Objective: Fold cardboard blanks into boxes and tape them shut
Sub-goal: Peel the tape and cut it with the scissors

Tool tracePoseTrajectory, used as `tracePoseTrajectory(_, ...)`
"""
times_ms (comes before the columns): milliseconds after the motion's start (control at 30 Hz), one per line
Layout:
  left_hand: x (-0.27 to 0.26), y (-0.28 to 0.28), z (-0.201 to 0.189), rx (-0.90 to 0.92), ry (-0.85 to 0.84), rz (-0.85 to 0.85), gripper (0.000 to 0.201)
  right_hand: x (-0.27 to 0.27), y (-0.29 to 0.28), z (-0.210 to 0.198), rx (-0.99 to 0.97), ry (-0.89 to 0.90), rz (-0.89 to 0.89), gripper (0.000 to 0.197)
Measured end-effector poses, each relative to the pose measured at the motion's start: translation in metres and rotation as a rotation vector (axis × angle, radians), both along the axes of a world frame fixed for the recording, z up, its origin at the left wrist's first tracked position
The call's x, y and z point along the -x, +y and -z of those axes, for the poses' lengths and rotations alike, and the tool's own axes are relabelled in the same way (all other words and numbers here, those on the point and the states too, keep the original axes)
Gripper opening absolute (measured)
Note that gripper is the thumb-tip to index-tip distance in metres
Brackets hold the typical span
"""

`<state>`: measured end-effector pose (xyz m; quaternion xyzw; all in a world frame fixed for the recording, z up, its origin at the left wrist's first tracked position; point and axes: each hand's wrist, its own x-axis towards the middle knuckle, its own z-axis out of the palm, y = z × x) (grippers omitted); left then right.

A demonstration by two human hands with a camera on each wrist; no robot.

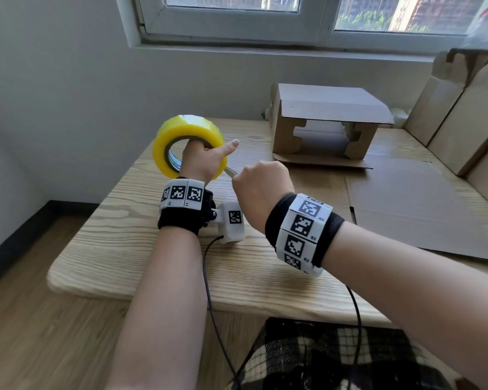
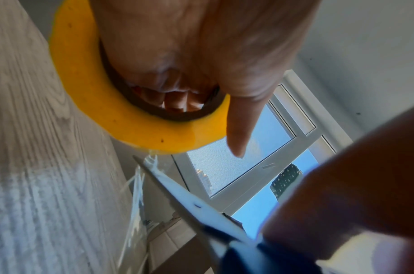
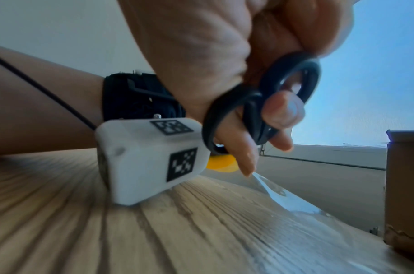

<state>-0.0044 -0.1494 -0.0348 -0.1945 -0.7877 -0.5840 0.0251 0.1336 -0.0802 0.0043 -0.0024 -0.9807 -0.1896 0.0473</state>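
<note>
While my left hand [image 1: 202,161] holds the tape roll [image 1: 181,130] up off the surface [image 1: 130,243], its fingers [image 2: 175,100] curled through the core and the forefinger pointing out straight, my right hand [image 1: 261,187] has its fingers clamped in the black loops of the scissors [image 3: 262,103]. From the left wrist view the blades [image 2: 177,187] sit right at the clear strip of tape [image 2: 137,187] drawn off the roll, just below the roll's edge; whether they have bitten through it I cannot tell. I judge the step in hand to be cutting a length of tape. The strip runs down toward the surface, in the direction of the box [image 1: 324,122], which stands well beyond my hands with its front flaps open, on a flat blank [image 1: 420,209]. More blanks [image 1: 457,114] lean at the far right. Next I would need to close the blades cleanly across the strip while keeping it taut, then set the scissors down and carry the strip to the box without letting it fold onto itself.
</note>
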Motion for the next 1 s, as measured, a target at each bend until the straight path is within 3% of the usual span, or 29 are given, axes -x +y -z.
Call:
tracePoseTrajectory(200,0.005,-0.003,0.002,-0.049,0.05,-0.066,0.057,-0.001,0.007,0.01,0.039,0.028,0.082,0.011)
tracePoseTrajectory(333,0.007,-0.007,0.002,-0.057,0.082,-0.153,0.056,-0.005,0.02,0.012,0.067,0.042,0.081,0.028)
tracePoseTrajectory(567,0.009,-0.006,0.005,0.023,0.039,-0.098,0.059,-0.013,0.06,0.003,0.388,0.124,0.231,0.041)
tracePoseTrajectory(633,0.008,-0.004,0.005,0.054,0.02,-0.064,0.058,-0.016,0.078,-0.001,0.54,0.122,0.264,0.046)
tracePoseTrajectory(800,0.002,0.003,0.005,0.198,-0.041,0.082,0.052,-0.026,0.107,-0.005,1.164,0.182,0.271,0.051)
tracePoseTrajectory(1000,0.0,0.021,-0.002,0.327,-0.172,0.128,0.052,-0.042,0.121,-0.006,1.468,0.186,0.317,0.055)
